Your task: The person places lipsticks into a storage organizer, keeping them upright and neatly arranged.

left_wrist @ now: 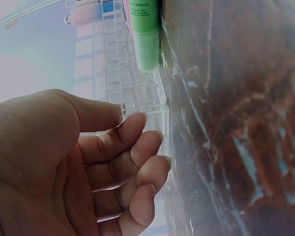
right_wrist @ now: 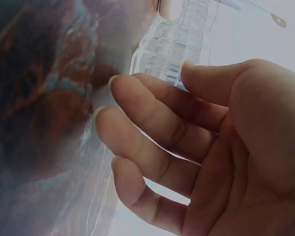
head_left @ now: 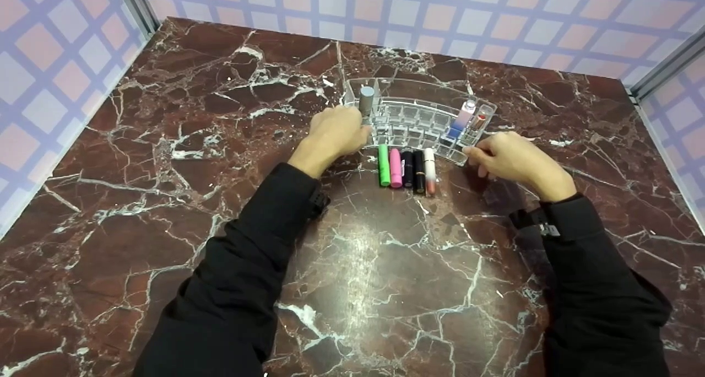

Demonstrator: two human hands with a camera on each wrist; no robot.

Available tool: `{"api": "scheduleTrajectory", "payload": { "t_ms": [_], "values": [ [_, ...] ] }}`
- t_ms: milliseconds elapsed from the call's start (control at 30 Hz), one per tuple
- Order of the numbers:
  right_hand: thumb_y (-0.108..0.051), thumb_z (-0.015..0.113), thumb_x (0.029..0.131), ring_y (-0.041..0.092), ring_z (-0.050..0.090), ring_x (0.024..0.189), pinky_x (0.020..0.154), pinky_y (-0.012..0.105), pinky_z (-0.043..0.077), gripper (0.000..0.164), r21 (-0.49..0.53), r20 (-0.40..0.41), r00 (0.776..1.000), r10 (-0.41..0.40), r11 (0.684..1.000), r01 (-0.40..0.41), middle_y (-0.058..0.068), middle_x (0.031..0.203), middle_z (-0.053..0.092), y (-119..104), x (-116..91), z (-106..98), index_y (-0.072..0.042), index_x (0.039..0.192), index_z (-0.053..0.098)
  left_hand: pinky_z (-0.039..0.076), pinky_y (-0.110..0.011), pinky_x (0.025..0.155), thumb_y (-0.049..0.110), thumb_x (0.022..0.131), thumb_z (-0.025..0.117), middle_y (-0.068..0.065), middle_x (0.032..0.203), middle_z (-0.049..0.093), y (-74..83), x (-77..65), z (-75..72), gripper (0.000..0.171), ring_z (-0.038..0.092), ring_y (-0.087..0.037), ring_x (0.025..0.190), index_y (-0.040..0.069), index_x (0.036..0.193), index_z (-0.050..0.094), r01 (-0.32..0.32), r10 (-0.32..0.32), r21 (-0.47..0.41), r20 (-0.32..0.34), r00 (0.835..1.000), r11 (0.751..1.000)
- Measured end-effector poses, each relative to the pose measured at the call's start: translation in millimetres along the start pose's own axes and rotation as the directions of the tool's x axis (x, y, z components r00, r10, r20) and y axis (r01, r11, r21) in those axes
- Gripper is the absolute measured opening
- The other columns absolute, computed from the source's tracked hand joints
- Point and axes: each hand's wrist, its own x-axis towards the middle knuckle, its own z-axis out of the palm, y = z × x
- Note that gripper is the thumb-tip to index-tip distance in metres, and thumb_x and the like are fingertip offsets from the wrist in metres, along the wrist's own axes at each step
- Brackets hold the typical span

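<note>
A curved clear lipstick organizer (head_left: pixel 410 124) with tiered compartments stands on the table. My left hand (head_left: pixel 337 130) pinches its left end; in the left wrist view the thumb and index finger meet at the clear edge. My right hand (head_left: pixel 509 157) grips the front right corner between thumb and index finger, the other fingers loosely bent. A grey tube (head_left: pixel 367 100) stands in the back left compartment. On the right side stand a pink-and-blue tube (head_left: pixel 462 119) and a clear-capped lipstick (head_left: pixel 478 122).
Along the organizer's front lies a row: a green tube (head_left: pixel 384 166), a pink tube (head_left: pixel 395 168), two black tubes (head_left: pixel 419 172) and a white-and-red tube (head_left: pixel 429 170). The dark red marbled table (head_left: pixel 358 289) meets checked walls (head_left: pixel 352 7) behind.
</note>
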Motion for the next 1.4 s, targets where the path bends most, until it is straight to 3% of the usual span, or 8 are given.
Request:
{"api": "scheduleTrajectory", "payload": {
  "t_ms": [267,533,833,1067,1400],
  "values": [
    [-0.035,0.052,0.11,0.018,0.065,0.059,0.068,0.043,0.054,0.041,-0.009,-0.03,0.999,-0.018,1.0,0.018,0.005,0.075,0.071,1,1,2,-0.004,0.096,0.076,0.049,-0.037,0.066,0.04,0.108,0.051,-0.005,0.081,0.054,1.8,-1.7,-1.7,0.042,0.056,-0.023,0.075,0.015,0.075,0.048,0.0,0.0,0.02,-0.009,1.0,1.0],
    [-0.036,0.053,0.109,0.018,0.063,0.06,0.064,0.039,0.054,0.041,-0.001,-0.027,1.0,-0.011,1.0,0.011,0.005,0.076,0.071,0,1,1,-0.004,0.097,0.076,0.037,-0.028,0.051,0.038,0.108,0.053,0.002,0.068,0.042,10.2,-6.7,-5.5,0.045,0.043,-0.015,0.058,0.017,0.069,0.042,-0.042,0.043,0.025,-0.022,0.999,0.999],
    [-0.035,0.052,0.11,0.017,0.064,0.057,0.076,0.05,0.054,0.042,-0.022,-0.036,0.999,-0.022,1.0,0.022,0.005,0.075,0.071,0,1,2,-0.003,0.097,0.076,0.031,-0.023,0.046,0.037,0.107,0.054,0.006,0.06,0.038,17.0,-8.4,-1.4,0.049,0.034,-0.009,0.049,0.018,0.064,0.041,-0.131,0.132,-0.008,0.027,0.991,0.991],
    [-0.033,0.053,0.11,0.018,0.064,0.057,0.074,0.048,0.054,0.04,-0.022,-0.04,0.999,-0.014,1.0,0.013,0.005,0.075,0.071,0,1,2,-0.004,0.097,0.076,0.035,-0.025,0.049,0.045,0.107,0.054,0.004,0.064,0.04,18.7,-5.5,6.1,0.05,0.038,-0.011,0.053,0.017,0.067,0.043,-0.156,0.156,0.013,0.046,0.987,0.988],
    [-0.037,0.052,0.11,0.019,0.064,0.06,0.065,0.041,0.054,0.042,0.0,-0.03,1.0,-0.005,1.0,0.005,0.005,0.076,0.071,-1,0,2,-0.003,0.099,0.076,0.036,-0.027,0.052,0.047,0.107,0.052,0.001,0.072,0.047,22.6,-6.2,12.7,0.048,0.046,-0.014,0.061,0.017,0.07,0.045,-0.134,0.124,0.097,0.098,0.987,0.986]
  ]
}}
